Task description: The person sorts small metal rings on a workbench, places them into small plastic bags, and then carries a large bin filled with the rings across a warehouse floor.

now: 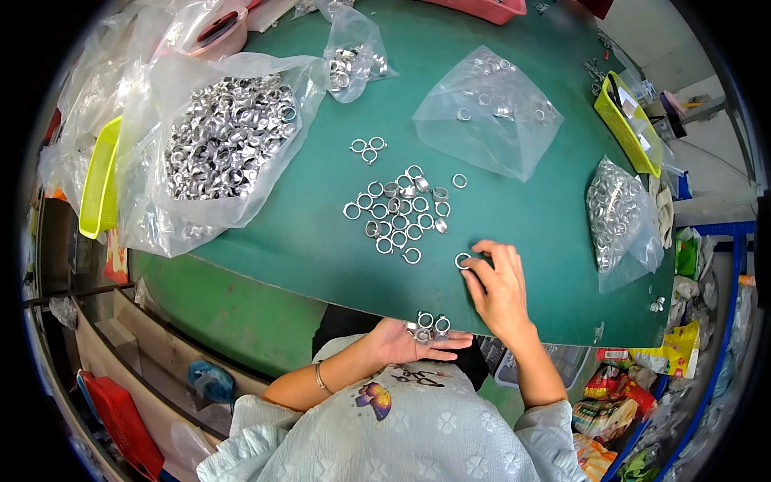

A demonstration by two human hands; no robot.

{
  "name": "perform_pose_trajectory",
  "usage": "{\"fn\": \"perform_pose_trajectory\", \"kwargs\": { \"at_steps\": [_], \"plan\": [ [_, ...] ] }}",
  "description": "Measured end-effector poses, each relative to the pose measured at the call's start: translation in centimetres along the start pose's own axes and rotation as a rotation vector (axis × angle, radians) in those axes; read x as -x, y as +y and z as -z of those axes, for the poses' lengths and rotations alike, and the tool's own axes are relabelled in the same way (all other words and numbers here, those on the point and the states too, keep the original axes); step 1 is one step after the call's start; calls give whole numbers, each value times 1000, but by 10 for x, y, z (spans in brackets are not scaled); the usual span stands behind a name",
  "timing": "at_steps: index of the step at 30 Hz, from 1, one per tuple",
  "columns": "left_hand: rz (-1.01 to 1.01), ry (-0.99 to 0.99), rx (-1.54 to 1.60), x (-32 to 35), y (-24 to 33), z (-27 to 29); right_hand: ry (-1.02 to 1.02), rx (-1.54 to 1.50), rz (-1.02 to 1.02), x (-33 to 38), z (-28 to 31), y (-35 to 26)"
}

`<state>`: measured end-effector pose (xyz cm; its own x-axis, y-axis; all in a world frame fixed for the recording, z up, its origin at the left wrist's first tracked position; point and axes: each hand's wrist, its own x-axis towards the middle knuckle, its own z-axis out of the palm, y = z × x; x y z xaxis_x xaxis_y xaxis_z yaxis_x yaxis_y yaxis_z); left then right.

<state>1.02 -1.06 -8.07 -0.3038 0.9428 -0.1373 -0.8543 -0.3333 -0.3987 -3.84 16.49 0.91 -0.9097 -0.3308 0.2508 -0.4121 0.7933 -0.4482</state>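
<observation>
My left hand (401, 344) is palm up at the table's near edge, its fingers stretched out. Several silver metal rings (424, 329) rest on its palm and finger bases. Over the tabletop, my right hand (499, 287) bends its thumb and fingers around a single metal ring (463, 261), gripping it at its right side. Ahead and to the left lies a loose pile of similar rings (399, 210), some flat and some on edge. Three more rings (369, 149) sit together beyond the pile, and one ring (459, 181) lies apart on its right.
A large clear bag (233, 145) full of silver rings lies open at left. Smaller bags of rings (353, 60) (614, 213) stand farther back and at right. A nearly flat plastic bag (514, 153) holds a few. Yellow baskets (100, 181) (630, 128) flank the green table (305, 241).
</observation>
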Motion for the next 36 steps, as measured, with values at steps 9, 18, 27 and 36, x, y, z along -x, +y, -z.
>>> {"fn": "perform_pose_trajectory", "kwargs": {
  "at_steps": [9,18,27,36],
  "plan": [
    [-82,-103,-26,1,-2,13,-448,-399,124,28,2,-32],
    [-41,158,19,6,1,6,36,-241,-121,-24,-2,-15],
    [-90,273,-30,9,2,13,15,-413,-341,-48,0,6],
    [-91,494,-181,7,0,-2,-168,-245,-218,-19,7,5]
  ]
}}
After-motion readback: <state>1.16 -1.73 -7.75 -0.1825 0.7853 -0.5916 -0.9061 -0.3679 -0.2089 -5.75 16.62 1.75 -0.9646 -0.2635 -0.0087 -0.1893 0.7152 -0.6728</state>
